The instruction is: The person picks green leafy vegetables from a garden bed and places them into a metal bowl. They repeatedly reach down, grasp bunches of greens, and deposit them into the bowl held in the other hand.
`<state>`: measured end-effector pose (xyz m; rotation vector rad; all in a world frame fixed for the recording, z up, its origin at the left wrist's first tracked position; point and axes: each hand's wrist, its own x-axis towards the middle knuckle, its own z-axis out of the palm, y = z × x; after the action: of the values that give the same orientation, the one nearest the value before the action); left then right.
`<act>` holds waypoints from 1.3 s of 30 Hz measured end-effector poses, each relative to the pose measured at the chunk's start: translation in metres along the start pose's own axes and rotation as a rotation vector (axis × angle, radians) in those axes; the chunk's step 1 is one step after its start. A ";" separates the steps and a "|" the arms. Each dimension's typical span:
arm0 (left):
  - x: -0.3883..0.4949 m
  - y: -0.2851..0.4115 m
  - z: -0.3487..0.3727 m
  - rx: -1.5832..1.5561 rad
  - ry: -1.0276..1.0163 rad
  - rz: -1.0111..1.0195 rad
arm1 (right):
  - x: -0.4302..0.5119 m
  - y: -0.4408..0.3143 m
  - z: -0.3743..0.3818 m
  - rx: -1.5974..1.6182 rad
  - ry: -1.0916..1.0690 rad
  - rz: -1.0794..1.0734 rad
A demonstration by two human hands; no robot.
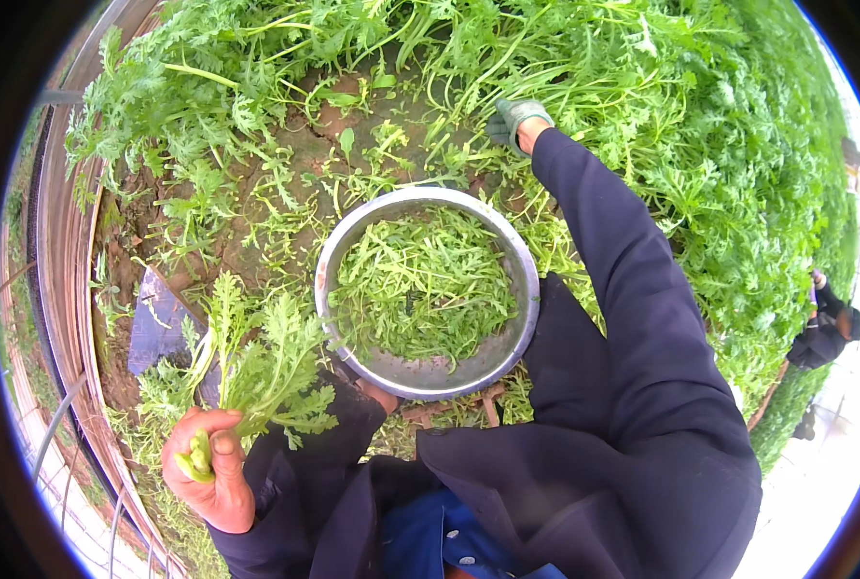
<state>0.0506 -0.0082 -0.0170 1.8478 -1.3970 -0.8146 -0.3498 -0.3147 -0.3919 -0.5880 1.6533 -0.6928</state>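
Note:
My left hand (209, 470), bare, is closed around the stem ends of a bunch of leafy greens (278, 369) at the lower left. The serrated leaves fan out beyond my fingers towards the basin. In a grey-green glove, my right hand (520, 124) reaches out among the stems of growing greens (589, 79) at the upper right; its fingers are partly hidden, so I cannot tell whether they grip a stem. Between my knees stands a round metal basin (329, 239) holding loose cut leaves and stems (423, 282).
Soil with scattered trimmings (256, 181) lies beyond the basin. A dark flat sheet (158, 326) is at the left, near a long wooden-looking border (68, 239) and curved metal rods (57, 420). Another person (824, 333) is among the plants at the far right.

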 end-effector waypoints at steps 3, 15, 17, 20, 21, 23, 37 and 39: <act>0.004 -0.009 0.000 0.020 -0.008 -0.008 | -0.007 -0.009 0.001 0.161 0.147 0.001; 0.005 -0.012 -0.001 0.009 -0.009 -0.064 | -0.010 -0.008 0.005 -0.061 0.181 -0.139; 0.006 -0.013 -0.001 0.003 -0.008 -0.059 | -0.015 -0.009 0.004 -0.405 0.237 -0.187; 0.007 -0.014 -0.001 0.042 -0.006 -0.064 | -0.031 -0.022 0.001 -0.351 0.057 0.005; 0.007 -0.015 0.000 0.041 -0.004 -0.064 | -0.035 -0.029 0.000 -0.288 -0.060 0.061; 0.008 -0.015 0.002 0.039 -0.002 -0.058 | -0.032 -0.044 0.008 -0.213 0.036 -0.047; 0.016 -0.012 0.015 0.021 -0.028 -0.080 | 0.016 -0.063 0.035 -0.087 0.329 -0.217; 0.017 -0.012 0.015 0.030 -0.029 -0.069 | 0.003 -0.065 0.031 -0.453 0.516 -0.397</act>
<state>0.0488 -0.0246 -0.0368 1.9231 -1.3770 -0.8625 -0.3189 -0.3658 -0.3520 -1.1558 2.2290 -0.8028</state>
